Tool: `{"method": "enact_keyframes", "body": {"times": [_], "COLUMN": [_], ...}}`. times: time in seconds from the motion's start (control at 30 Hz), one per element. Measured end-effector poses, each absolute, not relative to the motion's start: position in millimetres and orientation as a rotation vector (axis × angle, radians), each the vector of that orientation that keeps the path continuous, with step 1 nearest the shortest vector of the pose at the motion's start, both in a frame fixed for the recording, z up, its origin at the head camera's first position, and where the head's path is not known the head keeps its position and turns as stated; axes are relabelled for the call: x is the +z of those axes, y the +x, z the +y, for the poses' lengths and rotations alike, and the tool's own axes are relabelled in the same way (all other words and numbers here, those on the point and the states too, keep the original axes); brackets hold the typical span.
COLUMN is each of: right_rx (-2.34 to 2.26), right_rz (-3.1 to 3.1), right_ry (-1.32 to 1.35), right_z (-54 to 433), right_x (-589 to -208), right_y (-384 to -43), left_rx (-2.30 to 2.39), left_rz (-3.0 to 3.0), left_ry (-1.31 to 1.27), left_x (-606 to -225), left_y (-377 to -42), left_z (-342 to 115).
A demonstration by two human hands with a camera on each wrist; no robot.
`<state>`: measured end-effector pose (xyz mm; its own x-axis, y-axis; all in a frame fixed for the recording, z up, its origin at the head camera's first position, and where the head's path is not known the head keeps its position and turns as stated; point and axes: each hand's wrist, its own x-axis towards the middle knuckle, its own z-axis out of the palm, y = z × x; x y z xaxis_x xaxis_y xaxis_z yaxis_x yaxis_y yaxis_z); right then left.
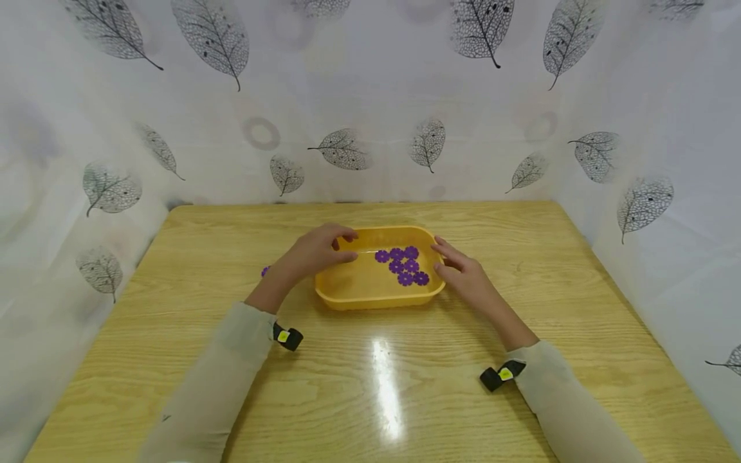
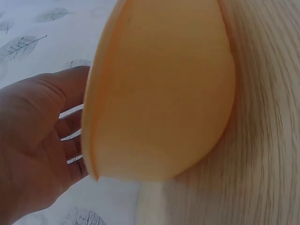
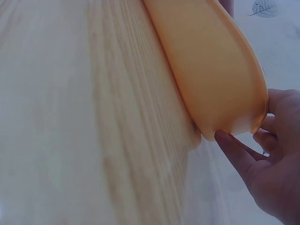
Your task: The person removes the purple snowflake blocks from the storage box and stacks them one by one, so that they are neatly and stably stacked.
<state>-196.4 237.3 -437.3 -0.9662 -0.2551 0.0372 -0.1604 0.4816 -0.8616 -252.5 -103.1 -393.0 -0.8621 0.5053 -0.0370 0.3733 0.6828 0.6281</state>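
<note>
yellow tray (image 1: 376, 301): one, oblong with rounded corners and a flared rim; flat on the wooden table (image 1: 173, 308), near its middle, a hand at either end.
purple flower pieces (image 1: 396, 266): seven in view, small, scalloped; lying close together on the tray floor, from its centre out to three o'clock.
single purple piece (image 1: 265, 271): one, on the table at the tray's nine o'clock, outside the wall — partly hidden by the left wrist.
left hand (image 1: 318, 249): at the tray's ten o'clock, reaching over the end; fingers loosely bent, thumb held apart from them, tips above the tray's inside. contact with the rim: cannot tell.
right hand (image 1: 470, 278): at the tray's three o'clock; grips the end wall, thumb over the rim, one fingertip against the outer face in the right wrist view.
sleeves (image 1: 231, 360): two, pale, long; entering from seven and five o'clock.
wrist units (image 1: 289, 338): two, black, each with a yellow-green tag — one strapped at each cuff.
light streak (image 1: 384, 392): one, white, bright; on the tabletop at the tray's six o'clock.
printed cloth (image 1: 359, 96): white with dark skeleton leaves and faint rings; hung behind the table at twelve o'clock, continuing down the nine and three o'clock sides.
</note>
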Motion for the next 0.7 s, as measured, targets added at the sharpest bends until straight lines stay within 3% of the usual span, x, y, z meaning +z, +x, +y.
{"method": "enact_keyframes", "body": {"times": [0.7], "right_rx": [-1.516], "right_rz": [2.623], "right_ry": [-0.385], "right_z": [238], "right_x": [-439], "right_y": [-197], "left_rx": [0.745], "left_rz": [2.627], "left_ry": [0.741], "left_x": [-410], "left_y": [-271], "left_z": [-45]}}
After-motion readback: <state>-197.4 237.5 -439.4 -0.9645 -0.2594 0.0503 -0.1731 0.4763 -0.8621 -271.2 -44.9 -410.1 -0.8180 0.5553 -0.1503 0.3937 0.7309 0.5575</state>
